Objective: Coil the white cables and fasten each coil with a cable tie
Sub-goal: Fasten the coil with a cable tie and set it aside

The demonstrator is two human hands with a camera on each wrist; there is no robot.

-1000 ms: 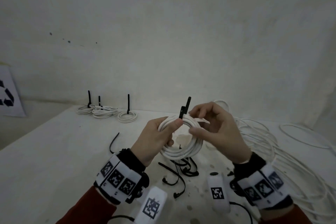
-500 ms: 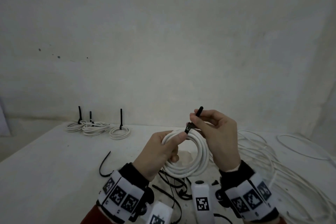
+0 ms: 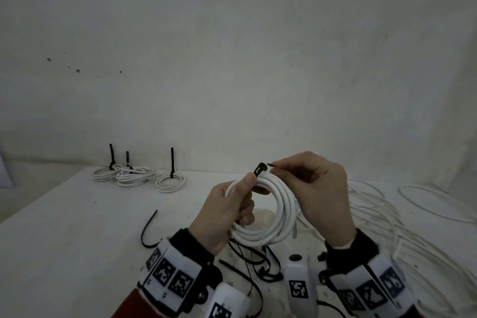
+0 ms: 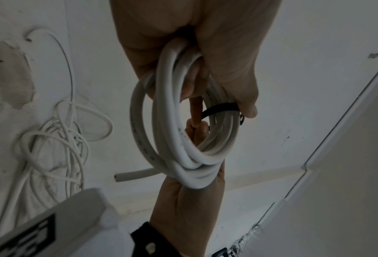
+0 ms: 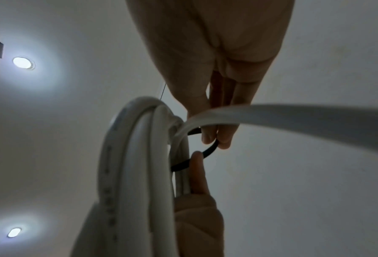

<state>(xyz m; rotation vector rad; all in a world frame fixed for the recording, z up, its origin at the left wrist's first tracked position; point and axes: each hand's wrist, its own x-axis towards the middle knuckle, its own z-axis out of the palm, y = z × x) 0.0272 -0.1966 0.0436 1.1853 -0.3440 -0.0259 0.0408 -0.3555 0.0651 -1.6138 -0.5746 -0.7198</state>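
Observation:
I hold a white cable coil (image 3: 277, 210) upright above the table. My left hand (image 3: 227, 210) grips the coil's upper left side, thumb pressing the black cable tie's head (image 3: 260, 168) against the top of the coil. My right hand (image 3: 313, 188) pinches the tie's pointed tail just right of the head, a small gap between tail tip and head. In the left wrist view the black tie (image 4: 221, 108) wraps under the coil (image 4: 172, 132). In the right wrist view the tie (image 5: 207, 151) loops from the coil (image 5: 139, 156) to my fingertips (image 5: 216, 139).
Three tied coils (image 3: 139, 175) with upright black tie tails lie at the table's far left. Loose black ties (image 3: 254, 261) lie under my hands, one more (image 3: 148, 227) to the left. A heap of loose white cable (image 3: 387, 219) covers the right side.
The tie's tail was sticking up from my right fingers; now it is bent over with its tip pointing at the head. Both hands hold the coil in about the same place.

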